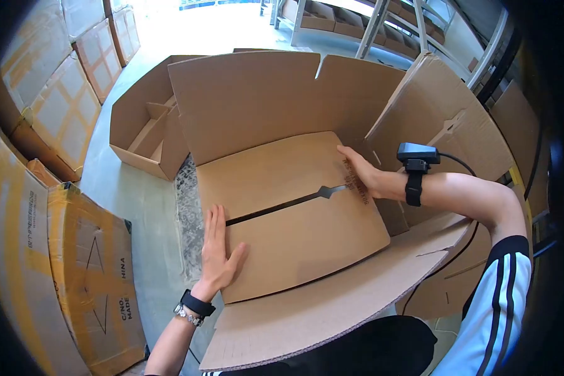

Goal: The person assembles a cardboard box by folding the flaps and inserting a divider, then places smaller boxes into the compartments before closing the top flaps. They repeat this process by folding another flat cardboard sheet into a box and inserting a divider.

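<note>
A smaller cardboard box (294,241) sits inside a large open carton (250,100). Its two top flaps lie flat, with a dark slit between them that widens to a diamond-shaped hole at the right. My left hand (217,254) lies against the box's left edge, fingers straight and flat, thumb apart on the top. At the opposite edge, my right hand (360,170) grips the upper right side near some printed text. One of its digits reaches over the top; the others are hidden behind the edge.
The carton's outer flaps stand spread around it, one front flap (319,313) reaching toward my lap. Beyond its left side is a box with dividers (150,135). Taped cartons (97,276) are stacked along the left. A metal rack (332,31) holding boxes stands behind.
</note>
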